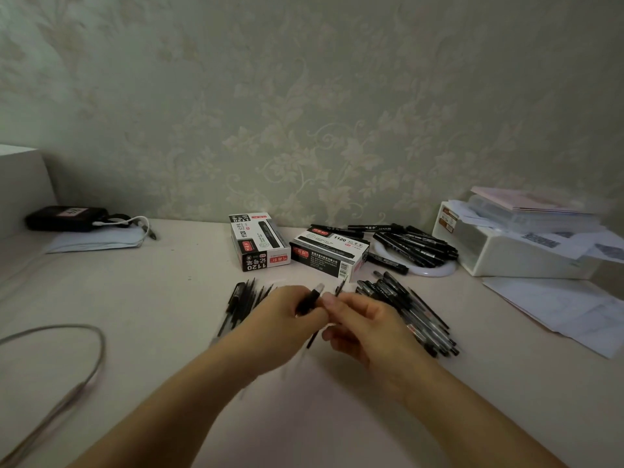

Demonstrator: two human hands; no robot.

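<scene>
Presently, left grip (280, 319) holds the pen (312, 300) by its barrel; right grip (368, 329) pinches its one o'clock end. Judged light, stiff, slick: take mid-barrel.

Printed "1120" on the taller box (260, 243), upside down on its near end and again along its top. Also "1120" atop the lower box (329, 251). Remaining print too small to read.

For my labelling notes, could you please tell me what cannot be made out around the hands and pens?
Head view:
Pen in the left hand: lower end hidden in the grip, motion-blurred.
Thin piece pinched by the right hand: too blurred to identify.
Pens left of the hands: partly behind the left hand, uncountable.
Cable: cut off by the left edge.
</scene>
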